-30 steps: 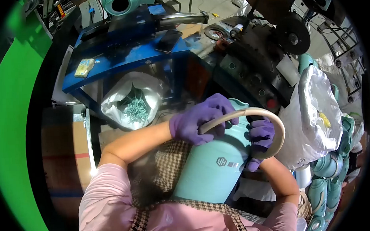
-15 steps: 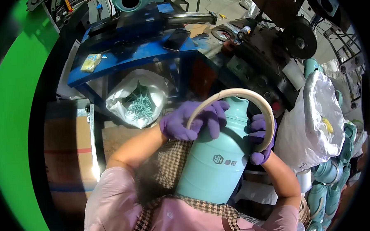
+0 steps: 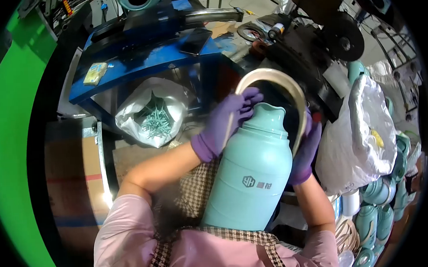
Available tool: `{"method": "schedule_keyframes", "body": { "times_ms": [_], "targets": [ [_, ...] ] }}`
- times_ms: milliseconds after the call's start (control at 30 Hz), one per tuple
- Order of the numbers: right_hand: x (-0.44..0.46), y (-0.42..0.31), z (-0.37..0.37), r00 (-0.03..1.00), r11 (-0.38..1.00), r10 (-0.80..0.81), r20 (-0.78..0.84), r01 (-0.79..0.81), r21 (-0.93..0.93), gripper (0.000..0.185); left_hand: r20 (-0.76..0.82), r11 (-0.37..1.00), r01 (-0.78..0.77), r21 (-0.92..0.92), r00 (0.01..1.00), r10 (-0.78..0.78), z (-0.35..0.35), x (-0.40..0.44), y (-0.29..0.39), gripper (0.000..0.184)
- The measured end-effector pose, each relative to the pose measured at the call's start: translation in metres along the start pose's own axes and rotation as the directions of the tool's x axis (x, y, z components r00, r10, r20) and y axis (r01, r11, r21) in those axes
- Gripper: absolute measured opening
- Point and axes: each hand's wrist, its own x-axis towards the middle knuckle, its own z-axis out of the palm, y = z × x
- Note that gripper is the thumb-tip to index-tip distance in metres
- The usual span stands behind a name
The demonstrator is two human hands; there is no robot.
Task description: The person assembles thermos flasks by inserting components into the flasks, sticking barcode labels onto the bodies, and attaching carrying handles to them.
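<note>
A mint-green thermos jug point(image 3: 248, 179) with a dark printed logo leans against my body, its spouted mouth point(image 3: 269, 113) facing away from me. Beyond the mouth arches a cream U-shaped handle point(image 3: 272, 74), spanning both sides of the neck. My left hand point(image 3: 227, 119), in a purple glove, is closed on the handle's left side, left of the neck. My right hand point(image 3: 308, 148), also gloved in purple, grips the handle's right side beside the jug's shoulder. Some of its fingers are hidden behind the handle. Whether the handle's ends touch the jug I cannot tell.
A white sack point(image 3: 127, 119) of thin green parts stands under the blue workbench point(image 3: 139, 60). At right are a white plastic bag point(image 3: 353, 151) and several green jugs point(image 3: 366, 224). A cardboard box point(image 3: 73, 182) sits at left; dark machinery point(image 3: 296, 58) stands ahead.
The handle has moved away from me, from over the jug's shoulder to beyond its mouth. Both hands shifted with it, and the left fingers no longer cover the jug's upper body.
</note>
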Motion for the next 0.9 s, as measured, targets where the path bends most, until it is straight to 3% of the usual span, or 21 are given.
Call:
{"method": "schedule_keyframes", "body": {
  "times_ms": [33,67,100,133,167,200,233,267,333,367,400,433,467,500,567,633,700,767,800,867,900],
  "targets": [
    [0.000,-0.005,-0.002,0.974,0.913,0.223,0.050,-0.226,0.340,0.068,-0.090,0.929,0.166,-0.331,0.974,-0.207,-0.010,0.002,-0.005,0.062],
    [0.003,-0.012,0.002,0.988,0.935,0.077,0.135,-0.025,-0.353,0.063,-0.152,0.991,0.022,0.134,0.988,-0.002,0.000,-0.010,-0.003,0.057],
    [0.008,-0.020,0.006,0.958,0.472,0.019,0.287,0.245,-0.847,0.059,0.033,0.863,-0.160,0.480,0.986,0.164,0.010,-0.029,0.004,0.058],
    [0.009,-0.028,0.010,0.960,0.914,0.223,0.172,-0.145,-0.378,0.055,0.259,0.595,-0.362,0.718,0.932,0.254,0.018,-0.054,0.016,0.060],
    [0.008,-0.033,0.012,0.869,0.821,0.442,0.222,-0.491,0.290,0.051,0.468,0.420,-0.511,0.750,0.858,0.210,0.022,-0.063,0.035,0.059],
    [0.008,-0.027,0.005,0.893,0.905,0.412,0.182,-0.424,0.036,0.044,0.653,0.257,-0.668,0.698,0.741,0.154,0.027,-0.072,0.054,0.058],
    [0.009,-0.022,-0.004,0.917,0.918,0.366,0.158,-0.328,-0.221,0.038,0.794,0.286,-0.772,0.568,0.605,0.057,0.029,-0.066,0.083,0.054],
    [0.006,-0.027,-0.006,0.926,0.903,0.362,0.109,-0.320,-0.288,0.034,0.790,-0.004,-0.790,0.613,0.613,0.035,0.039,-0.059,0.111,0.050],
    [-0.001,-0.038,-0.016,0.957,0.910,0.272,0.099,-0.222,-0.351,0.029,0.780,-0.584,-0.637,0.503,0.626,-0.011,0.058,-0.043,0.167,0.049],
    [-0.007,-0.047,-0.032,0.970,0.907,0.241,0.033,-0.213,-0.363,0.027,0.724,-0.826,-0.381,0.415,0.688,0.046,0.060,-0.027,0.192,0.069],
    [-0.022,-0.068,-0.025,0.994,0.942,0.099,-0.036,-0.105,-0.319,0.033,0.704,-0.911,-0.218,0.351,0.703,0.103,0.053,-0.008,0.216,0.080],
    [-0.040,-0.071,-0.055,0.993,0.993,0.115,0.017,-0.115,-0.020,0.054,0.615,-0.956,-0.047,0.288,0.775,0.147,0.039,0.015,0.243,0.087],
    [-0.064,-0.086,-0.048,0.975,0.961,0.145,-0.169,-0.098,0.258,0.057,0.538,-0.979,0.049,0.196,0.830,0.149,0.035,0.034,0.268,0.091],
    [-0.085,-0.098,-0.049,0.986,0.933,0.037,-0.160,0.023,0.360,0.065,0.465,-0.987,0.126,0.100,0.871,0.158,0.030,0.055,0.289,0.095],
    [-0.130,-0.112,-0.073,0.915,0.869,-0.271,-0.299,0.366,0.334,0.064,0.428,-0.984,0.177,0.012,0.888,0.165,-0.037,0.100,0.332,0.071],
    [-0.180,-0.124,-0.103,0.752,0.743,-0.523,-0.401,0.633,0.217,0.062,0.222,-0.959,0.200,0.201,0.944,0.243,-0.037,0.103,0.329,0.062],
    [-0.235,-0.140,-0.141,0.544,0.606,-0.693,-0.472,0.795,0.027,0.061,0.524,-0.971,0.112,0.211,0.826,0.209,-0.074,0.100,0.326,0.060],
    [-0.291,-0.154,-0.181,0.340,0.501,-0.779,-0.526,0.843,-0.198,0.059,0.426,-0.834,0.215,0.508,0.779,0.460,0.010,0.014,0.273,0.067],
    [-0.319,-0.159,-0.200,0.245,0.472,-0.802,-0.545,0.818,-0.327,0.059,0.611,-0.827,0.110,0.551,0.621,0.490,-0.006,-0.023,0.264,0.073],
    [-0.369,-0.161,-0.240,0.074,0.474,-0.824,-0.562,0.634,-0.611,0.058,0.495,-0.585,0.053,0.809,0.475,0.728,-0.001,-0.111,0.231,0.073],
    [-0.389,-0.159,-0.259,0.017,0.492,-0.832,-0.554,0.483,-0.725,0.057,0.060,0.100,-0.319,0.943,0.458,0.887,0.031,-0.140,0.199,0.075]
  ]
}}
